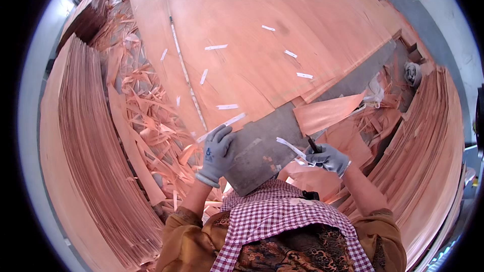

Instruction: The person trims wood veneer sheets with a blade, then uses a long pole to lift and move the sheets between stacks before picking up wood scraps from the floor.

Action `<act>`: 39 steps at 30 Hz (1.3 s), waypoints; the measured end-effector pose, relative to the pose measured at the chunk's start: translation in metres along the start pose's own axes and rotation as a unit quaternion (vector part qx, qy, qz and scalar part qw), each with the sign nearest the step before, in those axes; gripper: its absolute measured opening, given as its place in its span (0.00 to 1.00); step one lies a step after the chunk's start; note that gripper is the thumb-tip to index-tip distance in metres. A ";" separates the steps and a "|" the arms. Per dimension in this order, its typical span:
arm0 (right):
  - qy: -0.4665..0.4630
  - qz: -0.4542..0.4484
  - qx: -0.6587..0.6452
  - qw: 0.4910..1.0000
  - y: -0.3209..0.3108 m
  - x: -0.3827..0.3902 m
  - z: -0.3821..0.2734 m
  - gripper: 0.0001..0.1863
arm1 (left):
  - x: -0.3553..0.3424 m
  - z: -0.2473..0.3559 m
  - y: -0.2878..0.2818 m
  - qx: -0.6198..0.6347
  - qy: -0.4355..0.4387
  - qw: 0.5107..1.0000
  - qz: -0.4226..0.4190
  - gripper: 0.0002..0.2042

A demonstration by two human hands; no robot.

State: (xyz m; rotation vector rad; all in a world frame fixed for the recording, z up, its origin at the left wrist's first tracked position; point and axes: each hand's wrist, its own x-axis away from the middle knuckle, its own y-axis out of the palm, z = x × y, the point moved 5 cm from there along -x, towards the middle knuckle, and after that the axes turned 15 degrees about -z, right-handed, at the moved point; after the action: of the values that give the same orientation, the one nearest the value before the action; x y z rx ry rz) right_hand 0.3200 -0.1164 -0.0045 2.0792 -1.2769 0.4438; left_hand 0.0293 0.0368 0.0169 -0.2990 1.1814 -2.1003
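My left hand (217, 154), in a grey glove, lies on the left edge of a grey board (262, 146), its fingers stretched out. Just past its fingertips, a long white tape strip (235, 119) sits at the near edge of a large reddish veneer sheet (242, 15). Over the board's right side, my gloved right hand (328, 158) is closed round a slim black tool (313, 145) that looks like a knife. Another white strip (290, 147) trails from that hand's fingers leftward over the board. Several short strips (227, 107) lie scattered on the veneer.
A long thin rod (182, 63) runs lengthwise on the veneer. Tall veneer stacks stand at left (83, 146) and right (428, 146). Torn veneer scraps (151, 116) cover the floor at left. A loose veneer piece (327, 114) lies by the board's right edge.
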 end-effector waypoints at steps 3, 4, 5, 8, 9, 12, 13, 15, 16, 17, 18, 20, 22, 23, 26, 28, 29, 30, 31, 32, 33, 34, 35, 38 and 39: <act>-0.003 -0.058 0.041 0.998 0.004 0.016 -0.049 0.11 | -0.006 -0.007 -0.006 0.018 -0.020 0.999 0.040 0.14; -0.025 -0.059 0.051 0.997 -0.002 0.020 -0.065 0.11 | -0.012 -0.011 -0.013 0.021 -0.031 0.997 0.061 0.14; -0.047 -0.062 0.061 0.995 -0.005 0.021 -0.085 0.10 | -0.019 -0.017 -0.018 0.024 -0.043 0.995 0.083 0.14; -0.145 -0.001 0.058 0.988 -0.010 0.011 -0.143 0.11 | -0.038 -0.028 -0.035 -0.008 -0.068 0.992 0.103 0.13; -0.154 -0.005 0.112 0.982 -0.018 0.005 -0.163 0.11 | -0.051 -0.029 -0.037 -0.021 -0.077 0.991 0.110 0.13; -0.125 0.066 0.102 0.985 -0.027 -0.025 -0.216 0.15 | -0.085 -0.042 -0.037 -0.075 -0.095 0.983 0.135 0.11; -0.134 0.055 0.094 0.985 -0.031 -0.039 -0.232 0.16 | -0.097 -0.045 -0.036 -0.087 -0.094 0.983 0.134 0.11; -0.140 0.042 0.135 0.980 -0.050 -0.072 -0.251 0.17 | -0.120 -0.055 -0.032 -0.109 -0.094 0.981 0.130 0.11; -0.129 0.027 0.160 0.978 -0.053 -0.089 -0.263 0.17 | -0.129 -0.059 -0.031 -0.125 -0.107 0.976 0.144 0.11; -0.117 0.012 0.186 0.976 -0.051 -0.106 -0.275 0.18 | -0.135 -0.062 -0.028 -0.153 -0.117 0.970 0.148 0.12; -0.125 0.000 0.205 0.971 -0.049 -0.122 -0.288 0.18 | -0.144 -0.064 -0.029 -0.182 -0.121 0.964 0.153 0.12; -0.142 -0.036 0.239 0.960 -0.036 -0.158 -0.305 0.18 | -0.149 -0.074 -0.024 -0.219 -0.147 0.953 0.149 0.14; -0.157 -0.096 0.209 0.960 -0.036 -0.192 -0.315 0.18 | -0.159 -0.076 -0.019 -0.225 -0.155 0.954 0.126 0.14; -0.156 -0.125 0.188 0.962 -0.034 -0.207 -0.315 0.18 | -0.162 -0.076 -0.016 -0.228 -0.161 0.953 0.113 0.15; -0.144 -0.146 0.185 0.961 -0.037 -0.245 -0.306 0.17 | -0.166 -0.078 -0.008 -0.257 -0.168 0.948 0.085 0.16; -0.057 -0.119 0.260 0.956 -0.051 -0.264 -0.290 0.16 | -0.163 -0.080 -0.005 -0.257 -0.168 0.949 0.076 0.17; -0.013 -0.104 0.297 0.949 -0.059 -0.272 -0.280 0.16 | -0.162 -0.081 -0.003 -0.256 -0.166 0.950 0.071 0.17; 0.007 -0.094 0.285 0.954 -0.063 -0.276 -0.275 0.15 | -0.163 -0.082 -0.003 -0.254 -0.172 0.950 0.064 0.17; 0.016 -0.091 0.274 0.957 -0.069 -0.276 -0.273 0.15 | -0.165 -0.083 -0.002 -0.252 -0.177 0.950 0.056 0.17; 0.025 -0.087 0.262 0.961 -0.075 -0.276 -0.271 0.15 | -0.167 -0.084 -0.001 -0.249 -0.181 0.950 0.048 0.17; 0.034 -0.082 0.250 0.964 -0.077 -0.274 -0.270 0.15 | -0.167 -0.084 -0.002 -0.253 -0.173 0.950 0.059 0.17; 0.035 -0.078 0.248 0.965 -0.080 -0.276 -0.269 0.15 | -0.166 -0.083 -0.003 -0.257 -0.165 0.950 0.071 0.17; 0.036 -0.080 0.247 0.965 -0.081 -0.278 -0.268 0.14 | -0.165 -0.083 -0.004 -0.260 -0.156 0.949 0.081 0.17; 0.034 -0.082 0.257 0.962 -0.085 -0.282 -0.270 0.10 | -0.169 -0.089 -0.002 -0.270 -0.134 0.952 0.053 0.19; 0.037 -0.082 0.270 0.959 -0.088 -0.285 -0.270 0.08 | -0.170 -0.092 0.001 -0.248 -0.137 0.958 0.050 0.20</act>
State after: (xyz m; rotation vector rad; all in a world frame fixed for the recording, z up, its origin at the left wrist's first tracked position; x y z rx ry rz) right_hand 0.2772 0.2837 -0.0047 2.5627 -1.0010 0.8608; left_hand 0.1074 0.2112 -0.0130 -0.7190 1.5009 -1.5856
